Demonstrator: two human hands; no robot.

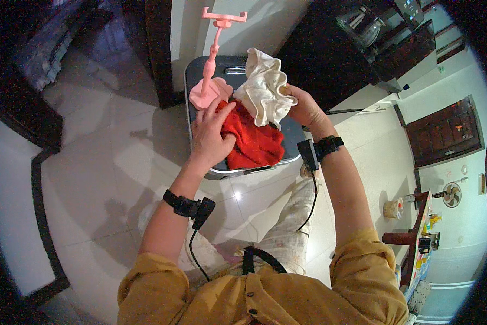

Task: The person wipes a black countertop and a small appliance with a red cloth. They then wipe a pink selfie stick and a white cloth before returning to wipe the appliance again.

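Observation:
A red cloth (255, 142) lies bunched on the dark lid of a bin-like container (294, 144). My left hand (213, 136) rests at the cloth's left edge, fingers spread and touching it; whether it grips the fabric cannot be told. My right hand (304, 105) pinches the right side of a crumpled white cloth (263, 87) with wavy edges, which overlaps the upper part of the red one. Beyond my left fingertips a pink phone stand (209, 91) stands upright on the same lid, its holder at the top without a phone.
A dark cabinet (316, 53) with glassware (359, 24) on it stands beyond my right hand. A dark door frame (160, 53) rises at the upper left. Far right are a cluttered table (416, 239), a bucket (393, 208) and a fan (452, 195). Cables hang from both wrist straps.

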